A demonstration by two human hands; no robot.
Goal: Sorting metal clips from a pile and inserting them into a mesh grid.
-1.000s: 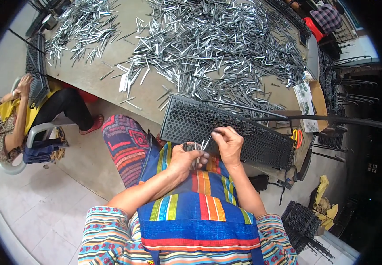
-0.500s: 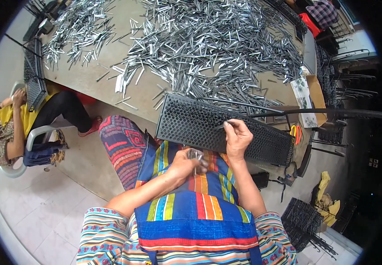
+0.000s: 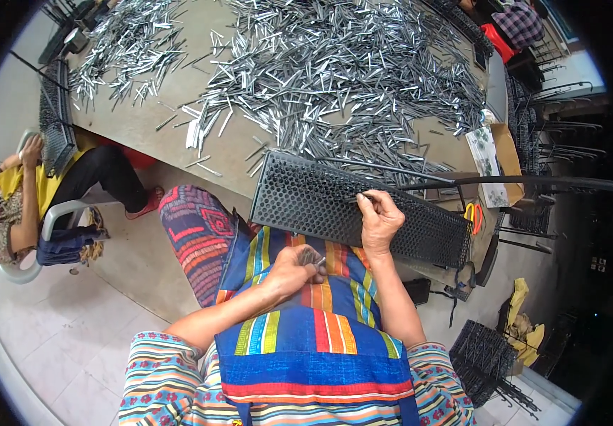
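A long black rack full of small round holes lies tilted across my lap, against the table edge. Over its middle, my right hand has thumb and fingertips pinched together at the holes; what they hold is too small to make out. My left hand is closed around a small bunch of thin metal strips, low over my striped apron and below the rack. Large heaps of similar grey metal strips cover the table beyond the rack.
A black bar runs from the rack out to the right. Orange-handled scissors and an open cardboard box sit at the table's right side. Another person sits at the left with a similar rack. Wire racks stand lower right.
My right hand keeps its pinch over the rack, with only a slight shift. The strips in my left hand have turned a little, and that hand stays low. The rack has not moved.
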